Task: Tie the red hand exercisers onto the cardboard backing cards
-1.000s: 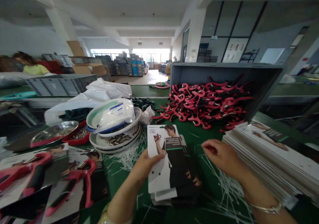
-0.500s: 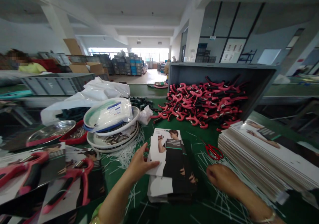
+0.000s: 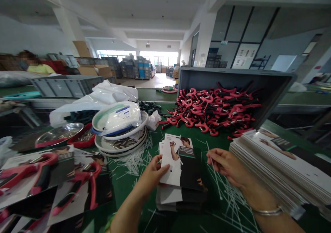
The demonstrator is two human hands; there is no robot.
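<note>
Card point(image 3: 184, 169) under thumb of left hand point(image 3: 153, 173), edge clamped against fingers; white tie point(image 3: 217, 184) below fingertips of right hand point(image 3: 227, 165), apparently pinched. Could skew card by tugging one edge.

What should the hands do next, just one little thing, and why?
Maybe the right hand should bring its thin white strip to the top card: its fingers seem to pinch the strip beside the card stack, while the left hand holds that card's edge.
</note>
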